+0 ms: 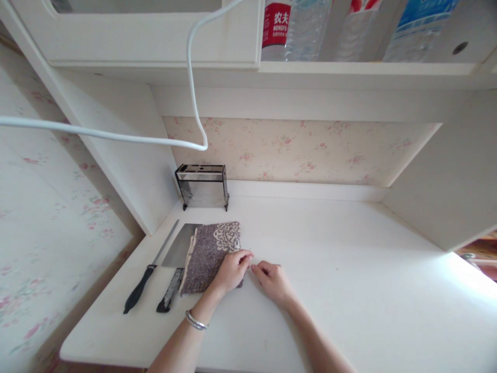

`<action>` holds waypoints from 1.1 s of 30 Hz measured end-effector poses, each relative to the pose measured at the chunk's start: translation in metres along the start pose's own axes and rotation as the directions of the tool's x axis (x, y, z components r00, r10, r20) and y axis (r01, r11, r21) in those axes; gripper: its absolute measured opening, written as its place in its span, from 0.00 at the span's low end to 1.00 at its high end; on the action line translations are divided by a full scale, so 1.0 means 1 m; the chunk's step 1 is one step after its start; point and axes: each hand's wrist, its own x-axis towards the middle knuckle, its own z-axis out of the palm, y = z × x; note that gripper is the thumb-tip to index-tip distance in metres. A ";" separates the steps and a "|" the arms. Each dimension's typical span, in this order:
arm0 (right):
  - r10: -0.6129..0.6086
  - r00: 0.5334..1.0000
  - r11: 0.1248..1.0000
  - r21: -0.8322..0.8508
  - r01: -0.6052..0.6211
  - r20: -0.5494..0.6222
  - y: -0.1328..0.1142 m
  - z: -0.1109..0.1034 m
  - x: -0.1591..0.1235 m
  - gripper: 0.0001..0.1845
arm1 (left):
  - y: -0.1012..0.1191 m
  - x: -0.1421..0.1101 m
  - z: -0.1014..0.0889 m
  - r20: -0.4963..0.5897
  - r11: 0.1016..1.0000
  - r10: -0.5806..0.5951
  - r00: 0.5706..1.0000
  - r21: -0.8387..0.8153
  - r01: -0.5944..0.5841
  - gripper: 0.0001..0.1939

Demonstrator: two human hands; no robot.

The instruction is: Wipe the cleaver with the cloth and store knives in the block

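Purple-brown cloth (207, 254) lies folded, partly over the cleaver (180, 246); honing rod (146, 274) untouched. Left hand (235, 268) over cloth, right hand (272, 280) beside it, both loosely curled; whether gripping, cannot tell.

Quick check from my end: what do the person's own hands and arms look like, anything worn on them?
Both the left hand and the right hand are ungloved, with no sleeves in view. A shiny, silver-coloured bangle, rounded and seemingly doubled, circles the left wrist; the right wrist shows nothing worn.
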 end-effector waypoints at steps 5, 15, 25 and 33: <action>-0.005 1.000 1.000 -0.005 0.005 0.001 0.000 0.000 0.000 0.22 | 0.000 0.000 0.000 0.000 1.000 -0.001 1.000 0.001 0.001 0.15; 0.000 1.000 1.000 -0.007 0.000 -0.004 0.002 0.001 0.000 0.23 | -0.001 0.000 0.001 -0.005 1.000 0.000 1.000 0.002 0.000 0.15; -0.012 1.000 1.000 -0.009 0.012 0.000 0.001 0.000 0.000 0.22 | 0.000 0.000 0.000 0.008 1.000 -0.012 1.000 0.008 0.012 0.15; -0.012 1.000 1.000 -0.007 0.012 -0.001 0.002 0.002 -0.001 0.22 | -0.001 0.000 0.001 0.001 1.000 0.002 1.000 0.000 -0.002 0.15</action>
